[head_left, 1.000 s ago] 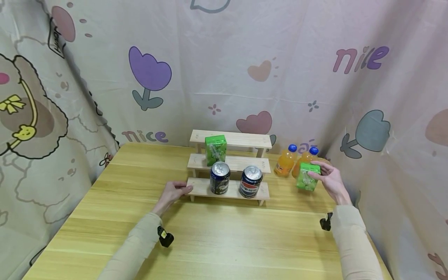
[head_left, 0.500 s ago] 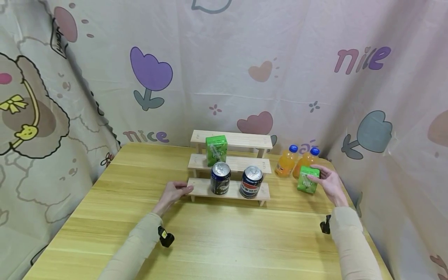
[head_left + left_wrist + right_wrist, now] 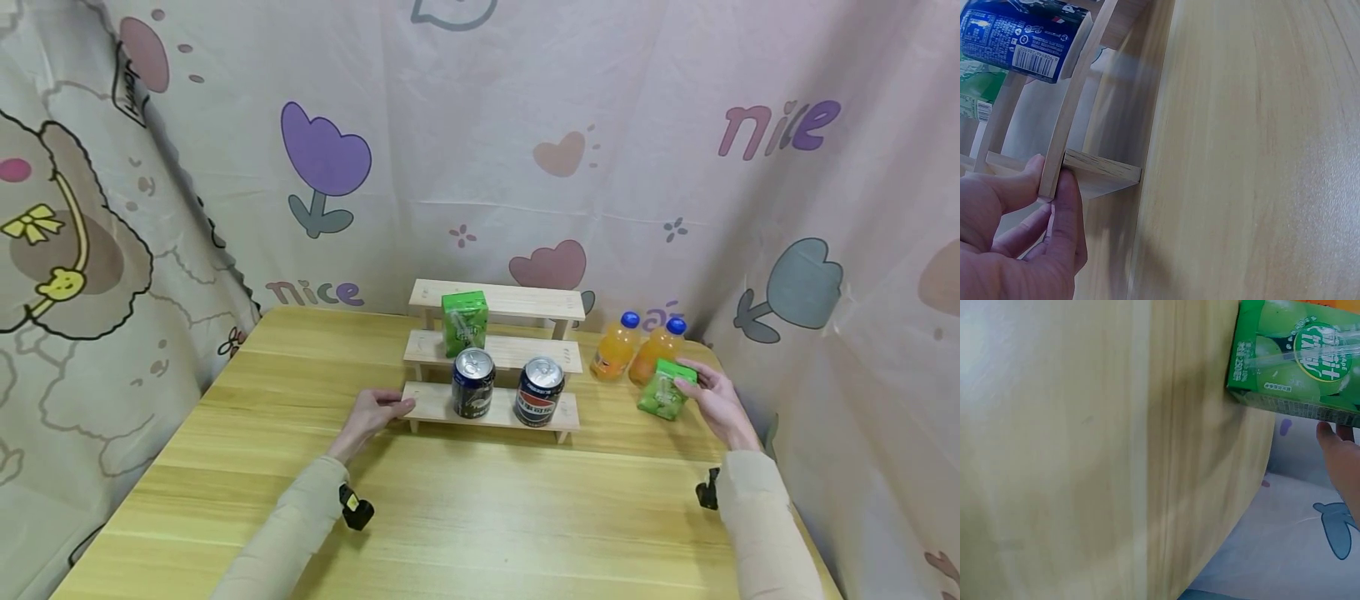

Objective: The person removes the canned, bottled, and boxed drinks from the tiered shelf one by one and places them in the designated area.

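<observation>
My left hand (image 3: pixel 372 418) pinches the left end of the lowest board of a three-step wooden display stand (image 3: pixel 528 298). In the left wrist view, thumb and fingers of the left hand (image 3: pixel 1035 231) lie on either side of that board. At the right, my right hand (image 3: pixel 718 402) holds a green juice box (image 3: pixel 664 390) by its upper part. The box leans, low over the table, in front of two orange juice bottles. In the right wrist view the juice box (image 3: pixel 1300 359) shows its printed front, and only a few fingertips (image 3: pixel 1335 440) appear under its edge.
A second green juice box (image 3: pixel 464 325) stands on the middle step. Two dark blue soda cans, one left (image 3: pixel 472 385) and one right (image 3: pixel 538 395), stand on the lowest step. Orange bottles with blue caps (image 3: pixel 615 348) stand right of the stand. Printed curtains (image 3: pixel 450 150) enclose the wooden table (image 3: pixel 480 517).
The juice box in my right hand has shifted slightly right and toward me, and it leans more. The left hand keeps its grip on the stand.
</observation>
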Demonstrator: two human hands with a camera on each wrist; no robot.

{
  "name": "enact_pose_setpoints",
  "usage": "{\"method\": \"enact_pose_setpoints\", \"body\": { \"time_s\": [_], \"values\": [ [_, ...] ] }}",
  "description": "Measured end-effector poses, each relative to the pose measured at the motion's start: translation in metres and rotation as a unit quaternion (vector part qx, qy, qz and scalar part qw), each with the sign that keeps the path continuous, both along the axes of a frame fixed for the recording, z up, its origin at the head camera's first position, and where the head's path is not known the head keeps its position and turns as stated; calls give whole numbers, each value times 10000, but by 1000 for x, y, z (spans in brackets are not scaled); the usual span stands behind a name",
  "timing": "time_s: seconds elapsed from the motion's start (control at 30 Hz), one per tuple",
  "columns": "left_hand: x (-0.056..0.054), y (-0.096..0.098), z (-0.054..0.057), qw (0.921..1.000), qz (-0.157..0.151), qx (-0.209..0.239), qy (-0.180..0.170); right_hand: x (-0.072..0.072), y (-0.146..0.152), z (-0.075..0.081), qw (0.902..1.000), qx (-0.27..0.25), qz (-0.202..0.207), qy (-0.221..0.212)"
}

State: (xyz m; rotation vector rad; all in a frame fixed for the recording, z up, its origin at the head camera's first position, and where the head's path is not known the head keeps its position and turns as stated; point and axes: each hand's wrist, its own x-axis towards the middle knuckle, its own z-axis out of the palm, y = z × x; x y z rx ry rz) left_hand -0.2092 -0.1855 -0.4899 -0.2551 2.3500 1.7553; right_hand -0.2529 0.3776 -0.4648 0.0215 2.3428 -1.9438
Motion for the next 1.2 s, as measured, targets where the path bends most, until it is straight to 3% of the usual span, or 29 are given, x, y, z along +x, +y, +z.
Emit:
{"method": "enact_pose_setpoints", "body": {
  "time_s": [0.37,0.6,0.8,0.9,1.07,1.2],
  "values": [
    [0,0,-2,9999,-12,92,41,2,2,1,9985,504,154,-123],
    [0,0,0,9998,-85,125,94,7,4,-1,9998,-150,151,-68],
    [-1,0,-1,10000,-23,67,19,10,1,-2,9957,-926,11,4],
    [-2,-1,-2,10000,1,62,-11,12,-4,-2,9942,-1074,-105,14],
    [-2,-1,-3,9995,-35,299,94,13,-12,-2,9971,-654,-390,-58],
    [-2,-1,-3,9992,-29,379,135,13,-23,3,9944,136,-1040,-94]
  ]
}}
